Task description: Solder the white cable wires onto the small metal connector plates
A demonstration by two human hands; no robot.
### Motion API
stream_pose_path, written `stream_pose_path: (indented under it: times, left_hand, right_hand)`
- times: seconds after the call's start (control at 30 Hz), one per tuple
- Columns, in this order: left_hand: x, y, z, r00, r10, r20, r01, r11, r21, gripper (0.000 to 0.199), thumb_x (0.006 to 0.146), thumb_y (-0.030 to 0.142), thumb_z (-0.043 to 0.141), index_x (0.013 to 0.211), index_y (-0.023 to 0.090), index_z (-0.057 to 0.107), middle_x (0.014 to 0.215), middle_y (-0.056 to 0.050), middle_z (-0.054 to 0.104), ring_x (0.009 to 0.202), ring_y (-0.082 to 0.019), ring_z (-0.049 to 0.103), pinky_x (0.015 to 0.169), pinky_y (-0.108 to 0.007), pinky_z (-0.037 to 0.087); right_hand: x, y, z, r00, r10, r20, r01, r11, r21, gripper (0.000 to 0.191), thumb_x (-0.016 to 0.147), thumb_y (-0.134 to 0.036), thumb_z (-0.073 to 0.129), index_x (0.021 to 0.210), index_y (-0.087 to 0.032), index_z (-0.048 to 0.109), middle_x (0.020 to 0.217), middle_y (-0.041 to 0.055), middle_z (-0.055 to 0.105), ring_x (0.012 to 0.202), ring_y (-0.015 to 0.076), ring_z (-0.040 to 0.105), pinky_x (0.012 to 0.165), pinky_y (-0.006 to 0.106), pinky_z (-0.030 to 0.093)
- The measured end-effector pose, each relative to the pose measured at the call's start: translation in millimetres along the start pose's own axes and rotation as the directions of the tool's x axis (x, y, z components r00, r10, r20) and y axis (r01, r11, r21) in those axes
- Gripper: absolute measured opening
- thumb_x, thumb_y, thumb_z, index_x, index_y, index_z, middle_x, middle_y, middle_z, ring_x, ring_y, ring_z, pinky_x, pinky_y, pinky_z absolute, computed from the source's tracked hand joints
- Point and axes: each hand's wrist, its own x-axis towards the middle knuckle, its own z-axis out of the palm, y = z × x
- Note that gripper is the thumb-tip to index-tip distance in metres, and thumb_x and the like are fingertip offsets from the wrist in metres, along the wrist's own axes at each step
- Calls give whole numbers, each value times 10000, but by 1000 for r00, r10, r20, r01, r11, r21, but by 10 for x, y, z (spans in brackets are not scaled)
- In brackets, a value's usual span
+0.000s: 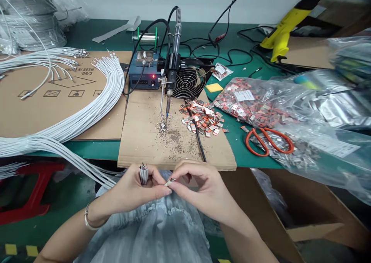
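Note:
My left hand (135, 189) is closed round a small bunch of white cables (143, 175), their stripped ends pointing up. Between its thumb and forefinger sits the end of one white cable (168, 183). My right hand (197, 183) pinches the tip of that same cable, fingertips almost meeting those of the left. Fine wires at the tip are too small to make out clearly. Both hands are just off the front edge of a cardboard sheet (145, 147). Beyond them a soldering iron (173, 62) points tip down in its stand, over scattered solder bits (164, 127).
A pile of small metal connectors with orange parts (207, 118) lies right of the iron. Orange-handled scissors (269, 141) rest on plastic bags (304, 154). Behind are a soldering station (143, 79), a fan (189, 81) and a solder spool (146, 38). A thick cable bundle (107, 96) curves at left.

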Motion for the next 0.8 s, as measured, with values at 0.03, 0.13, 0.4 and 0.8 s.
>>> stream_pose_path:
  times: [0.03,0.13,0.4,0.8]
  left_hand:
    - [0,-8,2,1000,0,4,0,1000,-2,215,698,273,663,624,119,532,534,29,475,510,-71,367,475,-208,274]
    - [4,-32,15,1000,-2,4,2,1000,-4,217,719,277,646,634,121,521,544,29,467,519,-72,363,482,-212,269]
    - [-1,-104,42,999,51,-19,-49,996,79,237,779,325,601,665,128,534,551,32,431,530,-76,332,485,-226,245]
    - [48,-94,49,968,123,-217,-121,992,25,268,707,315,664,578,139,509,488,40,425,472,-73,344,449,-215,272]
  right_hand:
    - [2,5,-3,1000,3,0,-3,1000,-7,62,717,-183,642,657,-167,638,581,4,580,552,115,471,503,244,345]
    - [-14,38,-9,999,29,-22,-29,1000,3,62,706,-186,648,651,-163,634,571,3,578,533,110,450,487,240,337]
    - [-32,119,6,1000,7,-29,-3,989,148,115,707,-147,633,597,-166,606,546,-1,557,507,103,430,468,240,294]
    - [20,264,148,959,263,-101,-127,723,679,213,692,-383,683,702,-178,625,569,-21,513,453,69,382,426,205,289]
